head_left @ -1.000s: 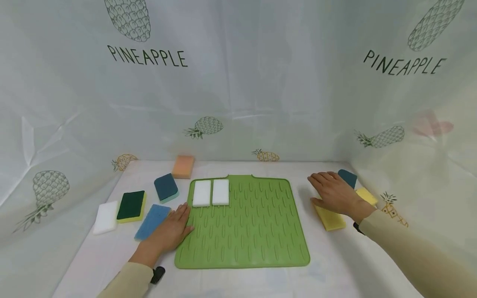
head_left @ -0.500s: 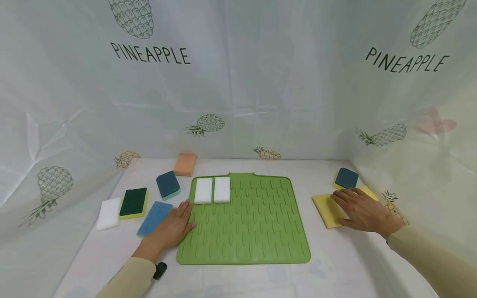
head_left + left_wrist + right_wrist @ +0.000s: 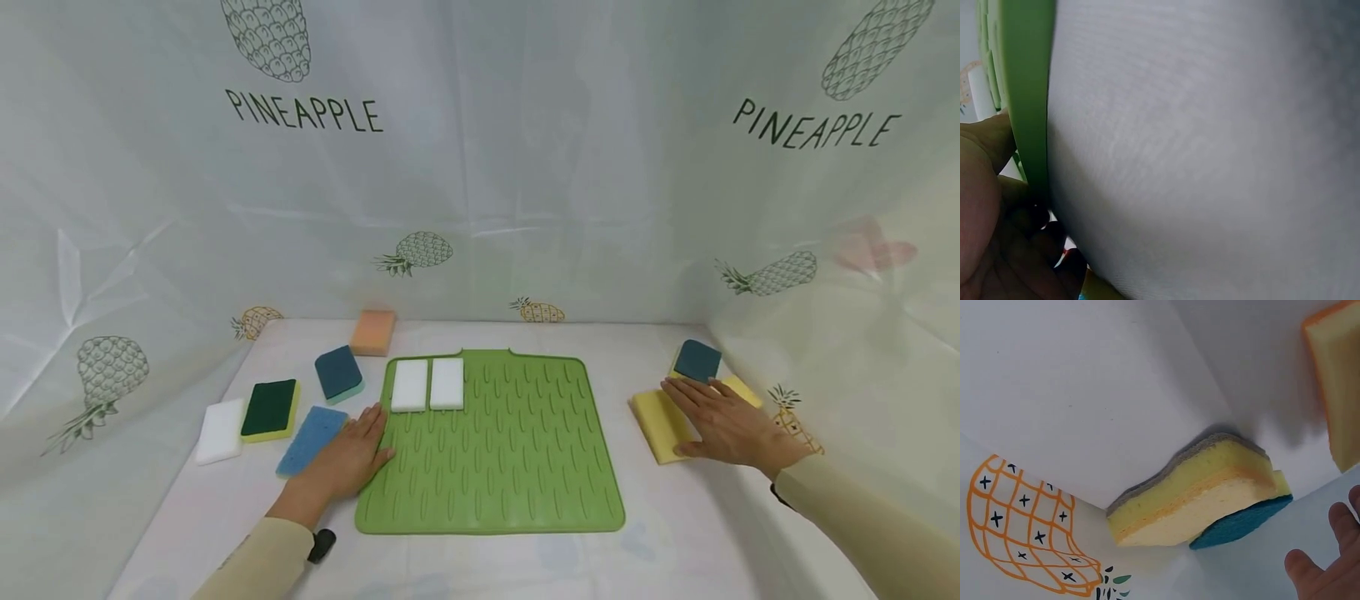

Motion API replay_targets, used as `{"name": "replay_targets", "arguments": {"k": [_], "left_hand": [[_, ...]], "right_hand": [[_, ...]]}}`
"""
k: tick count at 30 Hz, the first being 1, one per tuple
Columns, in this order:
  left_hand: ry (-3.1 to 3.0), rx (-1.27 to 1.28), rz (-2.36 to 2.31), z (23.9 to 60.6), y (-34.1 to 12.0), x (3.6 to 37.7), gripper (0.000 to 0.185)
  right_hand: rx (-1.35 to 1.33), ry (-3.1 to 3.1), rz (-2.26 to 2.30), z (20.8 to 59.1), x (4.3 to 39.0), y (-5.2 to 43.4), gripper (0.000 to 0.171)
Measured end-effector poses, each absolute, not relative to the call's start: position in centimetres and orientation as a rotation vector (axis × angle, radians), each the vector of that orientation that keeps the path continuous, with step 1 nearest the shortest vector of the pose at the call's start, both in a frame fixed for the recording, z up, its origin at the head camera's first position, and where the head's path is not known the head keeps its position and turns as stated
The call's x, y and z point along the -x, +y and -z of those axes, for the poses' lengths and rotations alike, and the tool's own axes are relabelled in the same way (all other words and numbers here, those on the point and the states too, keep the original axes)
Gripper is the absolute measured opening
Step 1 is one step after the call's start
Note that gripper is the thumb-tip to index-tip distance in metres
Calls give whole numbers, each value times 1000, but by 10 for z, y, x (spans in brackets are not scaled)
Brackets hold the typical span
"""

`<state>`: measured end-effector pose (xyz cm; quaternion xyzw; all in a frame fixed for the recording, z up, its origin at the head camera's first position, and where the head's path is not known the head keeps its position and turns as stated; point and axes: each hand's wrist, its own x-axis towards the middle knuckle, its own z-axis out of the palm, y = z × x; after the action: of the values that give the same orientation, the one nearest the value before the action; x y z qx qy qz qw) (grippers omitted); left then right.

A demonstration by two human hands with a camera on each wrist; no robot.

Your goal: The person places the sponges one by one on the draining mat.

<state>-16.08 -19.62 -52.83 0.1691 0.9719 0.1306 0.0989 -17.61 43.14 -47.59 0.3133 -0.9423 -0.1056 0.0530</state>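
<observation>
My left hand (image 3: 347,457) lies flat with straight fingers on the left edge of the green ribbed mat (image 3: 517,467); the left wrist view shows the palm (image 3: 979,237) against the mat edge (image 3: 1029,94). Two white sponges (image 3: 427,384) sit side by side at the mat's far left corner. My right hand (image 3: 718,421) rests flat, fingers straight, on a yellow sponge (image 3: 656,421) right of the mat. Just beyond its fingertips lies a dark teal sponge (image 3: 697,360) on another yellow one (image 3: 742,388). The right wrist view shows this stacked pair (image 3: 1191,503) and my fingertips (image 3: 1335,562).
Left of the mat lie a blue sponge (image 3: 311,437), a teal sponge (image 3: 338,373), a green-and-yellow sponge (image 3: 268,408), a white sponge (image 3: 219,430) and, farther back, an orange sponge (image 3: 372,332). Pineapple-print sheeting walls the table at the back and both sides.
My right hand has slid rightward and nearer across the yellow sponge, uncovering the dark teal sponge behind it. The left hand has stayed on the mat edge.
</observation>
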Motion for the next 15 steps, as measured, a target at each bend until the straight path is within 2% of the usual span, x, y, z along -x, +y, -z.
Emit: {"name": "replay_targets", "arguments": {"k": [9, 15], "left_hand": [[2866, -495, -379, 527, -196, 161, 76], [2863, -496, -376, 526, -195, 161, 76]], "right_hand": [[-868, -2970, 199, 473, 171, 429, 104], [-764, -3040, 102, 484, 164, 433, 130]]}}
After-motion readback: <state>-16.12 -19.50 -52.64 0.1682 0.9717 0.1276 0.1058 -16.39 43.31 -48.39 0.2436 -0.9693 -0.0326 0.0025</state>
